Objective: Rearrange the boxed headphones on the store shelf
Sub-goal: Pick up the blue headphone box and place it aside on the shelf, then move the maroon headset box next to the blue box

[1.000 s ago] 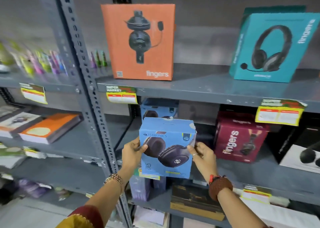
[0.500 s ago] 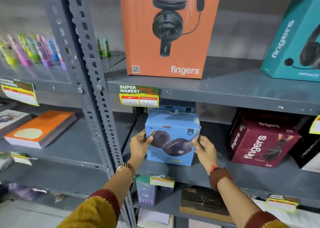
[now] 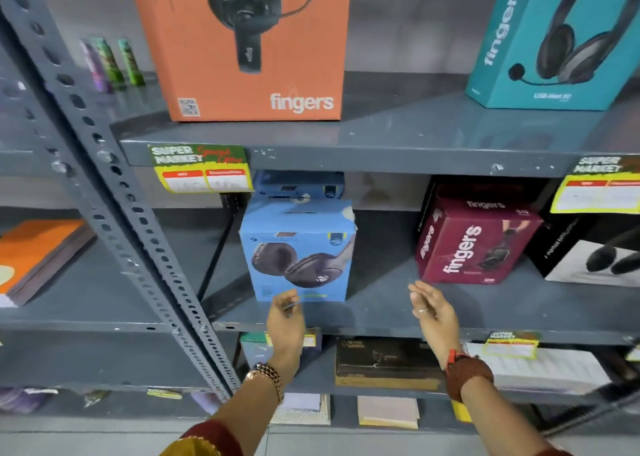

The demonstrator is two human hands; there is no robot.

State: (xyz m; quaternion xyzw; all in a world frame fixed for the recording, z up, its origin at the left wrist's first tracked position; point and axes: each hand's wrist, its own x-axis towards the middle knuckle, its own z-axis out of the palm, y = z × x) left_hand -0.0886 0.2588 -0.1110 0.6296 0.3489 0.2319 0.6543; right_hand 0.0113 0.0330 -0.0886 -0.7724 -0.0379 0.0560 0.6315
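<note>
Head view: grey middle shelf (image 3: 381,303); maroon fingers box (image 3: 474,244) right; blue headphone box (image 3: 299,251) standing upright left of centre. Left hand (image 3: 285,320) and right hand (image 3: 433,313) loosely open, empty (square box frontward, I judge).

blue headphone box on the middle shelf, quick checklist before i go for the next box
1. Blue headphone box standing upright on the middle shelf: ok.
2. Left hand off the box: cannot tell, its fingertips overlap the box's lower edge.
3. Right hand free and empty: ok.
4. Box face turned to the front: ok.
5. Gap between the blue box and the maroon box: ok, bare shelf shows between them.
6. Second blue box behind it lined up: cannot tell, mostly hidden.
</note>
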